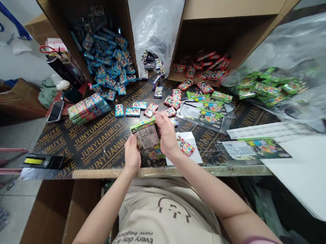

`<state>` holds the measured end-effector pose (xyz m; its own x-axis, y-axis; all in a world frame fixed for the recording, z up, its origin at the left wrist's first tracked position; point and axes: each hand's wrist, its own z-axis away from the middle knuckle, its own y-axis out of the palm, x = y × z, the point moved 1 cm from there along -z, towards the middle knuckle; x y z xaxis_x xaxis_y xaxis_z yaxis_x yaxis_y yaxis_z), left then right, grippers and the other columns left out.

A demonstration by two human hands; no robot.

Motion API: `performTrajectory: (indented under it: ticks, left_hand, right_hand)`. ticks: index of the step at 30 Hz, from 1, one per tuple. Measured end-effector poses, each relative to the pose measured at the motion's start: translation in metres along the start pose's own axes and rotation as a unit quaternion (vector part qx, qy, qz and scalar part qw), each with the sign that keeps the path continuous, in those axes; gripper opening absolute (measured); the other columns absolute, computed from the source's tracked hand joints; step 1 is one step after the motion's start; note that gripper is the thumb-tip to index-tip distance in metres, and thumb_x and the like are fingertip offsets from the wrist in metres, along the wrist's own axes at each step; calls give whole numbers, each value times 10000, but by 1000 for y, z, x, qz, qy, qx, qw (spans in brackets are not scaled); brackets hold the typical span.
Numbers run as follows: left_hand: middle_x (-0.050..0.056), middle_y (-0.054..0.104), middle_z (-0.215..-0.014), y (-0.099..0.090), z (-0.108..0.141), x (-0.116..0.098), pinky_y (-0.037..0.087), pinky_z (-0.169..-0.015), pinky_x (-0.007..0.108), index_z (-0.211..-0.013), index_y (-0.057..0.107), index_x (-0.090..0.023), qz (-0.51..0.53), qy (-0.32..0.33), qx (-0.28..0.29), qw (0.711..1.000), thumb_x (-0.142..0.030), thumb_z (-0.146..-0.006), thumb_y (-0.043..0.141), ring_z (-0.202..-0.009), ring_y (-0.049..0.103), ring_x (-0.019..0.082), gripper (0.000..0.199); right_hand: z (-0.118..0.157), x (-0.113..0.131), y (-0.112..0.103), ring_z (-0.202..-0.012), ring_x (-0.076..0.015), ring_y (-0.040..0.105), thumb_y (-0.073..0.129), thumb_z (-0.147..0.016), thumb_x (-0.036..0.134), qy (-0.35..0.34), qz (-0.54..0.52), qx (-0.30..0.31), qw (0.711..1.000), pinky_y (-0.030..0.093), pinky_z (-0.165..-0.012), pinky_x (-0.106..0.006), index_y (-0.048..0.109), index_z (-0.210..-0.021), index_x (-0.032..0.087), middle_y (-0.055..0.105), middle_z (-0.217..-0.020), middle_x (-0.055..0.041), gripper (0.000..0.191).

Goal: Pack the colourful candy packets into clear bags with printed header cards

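Observation:
Both of my hands hold a black printed packet (pixel 147 138) with a pale window panel and a bright green strip along its top edge. My left hand (pixel 132 154) grips its left side, thumb up near the corner. My right hand (pixel 168 134) closes on its right side, fingers over the upper corner. Whether the green strip belongs to the packet or to a small box in it, I cannot tell. Just right of my right hand, a red-edged small box (pixel 186 145) lies on a white paper (pixel 197 149). Beyond the packet lie several small blue boxes (pixel 132 112) and red boxes (pixel 169 101).
Cartons hold heaps of blue boxes (pixel 111 62) and red boxes (pixel 215 70). Green boxes (pixel 272 86) spill from a clear bag at right. Flat printed packets (pixel 204 113) lie right of centre. A stacked block of boxes (pixel 88 108), a phone (pixel 55 111) and a jar (pixel 70 93) stand left.

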<state>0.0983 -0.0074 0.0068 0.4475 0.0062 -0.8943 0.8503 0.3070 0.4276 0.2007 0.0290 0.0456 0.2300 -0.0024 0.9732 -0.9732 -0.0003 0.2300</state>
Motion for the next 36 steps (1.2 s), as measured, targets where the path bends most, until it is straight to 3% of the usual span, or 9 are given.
performTrajectory:
  ticks: [5,11,14,19,23,26,29,32,36]
  left_hand:
    - [83,742,-957,9,9,-5,519,-891,342,-876,667,-147,49,-78,13,996,-683,-731,597,-1031,670,246,561]
    - [73,753,-942,6,-1,-22,516,-883,319,-930,728,-135,63,-70,45,995,-525,-751,658,-987,684,235,436]
    - [68,756,-915,2,-3,-30,526,-812,284,-949,746,-149,33,-28,51,998,-508,-762,672,-884,698,197,412]
    - [60,751,-916,-9,-3,-46,527,-761,266,-929,764,-179,-87,10,64,994,-401,-695,769,-820,682,171,323]
    - [44,729,-913,-15,-9,-56,544,-761,285,-941,764,-200,-194,54,123,972,-263,-584,840,-828,666,174,370]
    - [48,718,-898,-15,-9,-63,554,-743,290,-887,773,-212,-254,131,126,950,-256,-637,802,-839,667,178,256]
    - [54,725,-931,-11,-5,-73,548,-804,318,-862,775,-231,-360,240,146,890,-244,-696,751,-869,673,184,168]
    - [59,739,-929,-3,-3,-83,539,-806,319,-859,775,-228,-427,291,195,834,-255,-692,759,-825,684,183,170]
    - [55,727,-731,6,-12,-93,525,-659,278,-695,761,-190,-410,221,202,862,-302,-688,776,-675,665,169,114]
  right_hand:
    - [-2,1,-3,-490,-140,556,683,-639,311,70,-66,-44,994,452,-511,-260,510,-860,246,603,-563,67,288]
    - [2,11,-12,-803,-214,703,625,-716,427,81,-141,25,986,535,-714,-348,406,-1082,283,734,-893,2,450]
    - [2,13,-18,-803,-216,705,667,-678,349,119,-153,47,980,538,-725,-357,439,-1121,275,743,-908,-9,504]
    - [1,11,-25,-748,-192,685,669,-694,307,65,-75,55,994,533,-700,-338,592,-876,233,741,-811,-3,211]
    - [2,11,-33,-891,-201,682,657,-775,324,-70,25,40,996,518,-850,-371,686,-784,238,741,-902,-19,91]
    - [6,11,-42,-996,-216,674,643,-821,329,-117,67,76,988,495,-938,-405,734,-847,269,740,-1000,-19,112]
    - [11,13,-51,-1052,-225,663,671,-808,309,-137,94,112,980,476,-987,-423,758,-877,286,734,-1061,-18,114]
    - [12,20,-55,-906,-216,699,719,-764,302,-119,109,90,983,539,-872,-400,766,-834,287,756,-939,-13,86]
    - [7,37,-53,-666,-171,666,755,-715,296,-84,126,116,982,549,-665,-324,764,-782,239,740,-752,-9,89]
